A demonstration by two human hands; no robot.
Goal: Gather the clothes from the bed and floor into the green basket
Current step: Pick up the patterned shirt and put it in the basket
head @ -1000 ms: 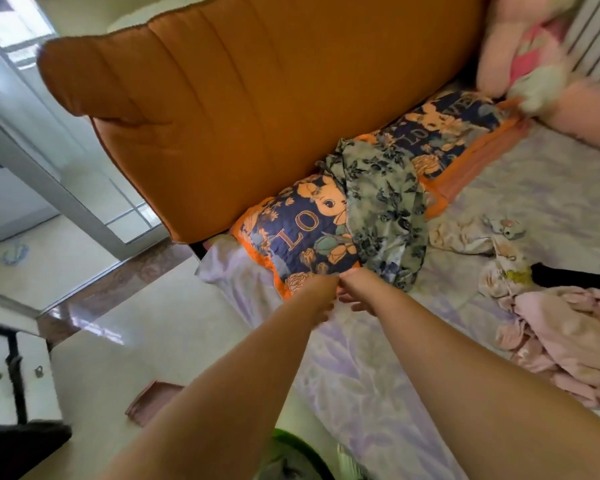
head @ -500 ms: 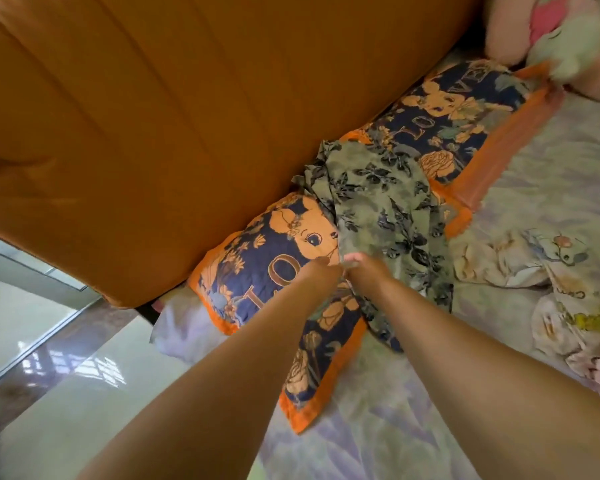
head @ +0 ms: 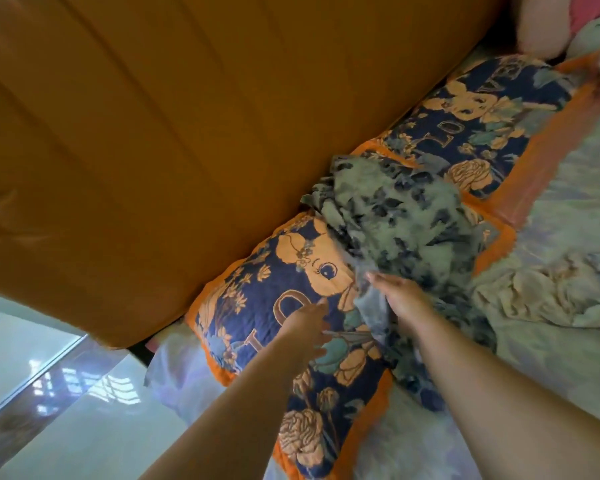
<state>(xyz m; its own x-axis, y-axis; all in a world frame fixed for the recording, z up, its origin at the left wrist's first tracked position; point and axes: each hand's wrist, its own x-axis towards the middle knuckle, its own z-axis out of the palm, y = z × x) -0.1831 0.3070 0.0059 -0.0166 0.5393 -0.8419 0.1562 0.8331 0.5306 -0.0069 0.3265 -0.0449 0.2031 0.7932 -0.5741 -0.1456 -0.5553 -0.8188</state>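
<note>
Both arms come up from the bottom of the frame toward the middle. The right hand (head: 400,299) is on the near edge of a green floral garment (head: 402,230), fingers curled into the grey-green fabric, so it's got a grip on that piece. The left hand (head: 309,323) sits just left of it over the near navy-and-orange pillow (head: 291,306), fingers stretched out loosely and holding nothing; can't tell if it's actually touching the pillow, it's a bit blurry. The garment is crumpled in the centre-right of the frame, draped across the gap between that pillow and a second matching pillow (head: 482,123) toward the upper right. A big orange headboard (head: 153,116) fills the upper left. Pale crumpled clothes (head: 541,292) lie on the lilac bedsheet (head: 568,188) at the right edge. Shiny floor (head: 84,417) shows at lower left.
</note>
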